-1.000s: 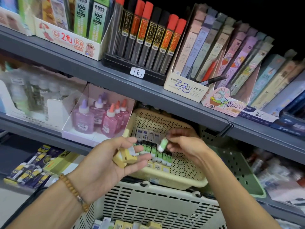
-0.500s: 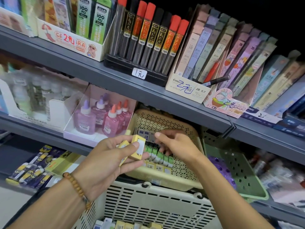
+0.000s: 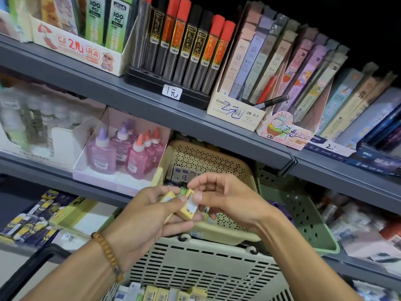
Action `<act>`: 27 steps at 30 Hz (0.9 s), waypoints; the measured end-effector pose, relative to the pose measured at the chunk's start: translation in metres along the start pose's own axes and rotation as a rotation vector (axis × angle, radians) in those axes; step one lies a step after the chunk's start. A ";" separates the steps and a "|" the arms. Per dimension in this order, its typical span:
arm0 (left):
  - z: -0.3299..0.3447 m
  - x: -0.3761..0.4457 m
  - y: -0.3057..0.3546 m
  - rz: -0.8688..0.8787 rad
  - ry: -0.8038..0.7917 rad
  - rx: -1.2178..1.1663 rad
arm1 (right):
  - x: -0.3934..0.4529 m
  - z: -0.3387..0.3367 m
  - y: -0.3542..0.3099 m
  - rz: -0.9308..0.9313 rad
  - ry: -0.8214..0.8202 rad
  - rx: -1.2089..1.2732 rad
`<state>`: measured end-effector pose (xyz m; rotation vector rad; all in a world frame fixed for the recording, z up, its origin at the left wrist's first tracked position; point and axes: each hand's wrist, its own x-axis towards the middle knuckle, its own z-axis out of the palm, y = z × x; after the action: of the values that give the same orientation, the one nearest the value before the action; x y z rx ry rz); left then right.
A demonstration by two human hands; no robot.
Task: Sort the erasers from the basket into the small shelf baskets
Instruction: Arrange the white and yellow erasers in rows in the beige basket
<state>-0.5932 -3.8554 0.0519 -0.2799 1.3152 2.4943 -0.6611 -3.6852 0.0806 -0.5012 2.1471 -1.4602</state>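
My left hand [image 3: 149,222] holds a few yellow erasers [image 3: 185,210] in front of the yellow shelf basket [image 3: 208,155]. My right hand [image 3: 230,200] pinches the top end of one of those yellow erasers between thumb and forefinger. Rows of erasers lie inside the yellow shelf basket, mostly hidden behind my hands. The big cream carrying basket [image 3: 195,268] sits below my arms with several more erasers [image 3: 160,293] in its bottom. A green shelf basket [image 3: 303,213] stands to the right of the yellow one.
Pink glue bottles [image 3: 128,153] in a white box stand left of the yellow basket. The grey shelf edge [image 3: 152,105] above carries pencil lead tubes and boxes. Yellow and dark packs [image 3: 32,224] lie on the lower left shelf.
My right hand left the green eraser in the yellow basket, drew back and now pinches a yellow eraser in my left hand. My left hand rose slightly.
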 end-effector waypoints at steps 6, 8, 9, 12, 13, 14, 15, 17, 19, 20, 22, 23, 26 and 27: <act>-0.001 0.003 0.000 -0.029 0.043 -0.086 | 0.004 -0.032 0.016 0.088 0.166 0.285; -0.003 0.003 0.002 -0.017 0.056 -0.106 | 0.006 -0.049 0.027 0.206 0.261 0.214; -0.004 0.002 0.004 -0.003 0.052 -0.104 | 0.007 -0.055 0.032 0.285 0.285 0.105; -0.005 -0.001 0.007 0.041 -0.009 -0.044 | 0.017 -0.059 0.044 0.497 0.171 -0.282; -0.005 -0.001 0.008 0.050 -0.032 -0.012 | 0.022 -0.056 0.045 0.525 0.114 -0.361; -0.006 -0.002 0.008 0.057 -0.045 0.024 | 0.027 -0.052 0.048 0.542 0.076 -0.419; -0.007 -0.002 0.009 0.065 -0.048 0.059 | 0.032 -0.048 0.050 0.552 0.058 -0.467; -0.009 -0.002 0.008 0.091 -0.028 0.103 | 0.037 -0.042 0.056 0.553 0.060 -0.512; -0.010 -0.002 0.008 0.134 0.014 0.118 | 0.037 -0.041 0.062 0.536 0.061 -0.481; -0.010 -0.002 0.008 0.159 0.039 0.128 | 0.036 -0.041 0.063 0.524 0.060 -0.464; -0.011 -0.001 0.008 0.208 0.101 0.170 | 0.034 -0.042 0.064 0.495 0.094 -0.472; -0.012 0.000 0.008 0.237 0.139 0.198 | 0.036 -0.043 0.064 0.469 0.137 -0.532; -0.017 0.002 0.010 0.290 0.245 0.261 | 0.047 -0.041 0.063 0.413 0.222 -0.685; -0.020 0.003 0.010 0.293 0.272 0.265 | 0.051 -0.039 0.063 0.403 0.221 -0.662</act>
<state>-0.5992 -3.8764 0.0478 -0.4008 1.8990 2.5362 -0.7267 -3.6614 0.0237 -0.1020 2.6983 -0.5922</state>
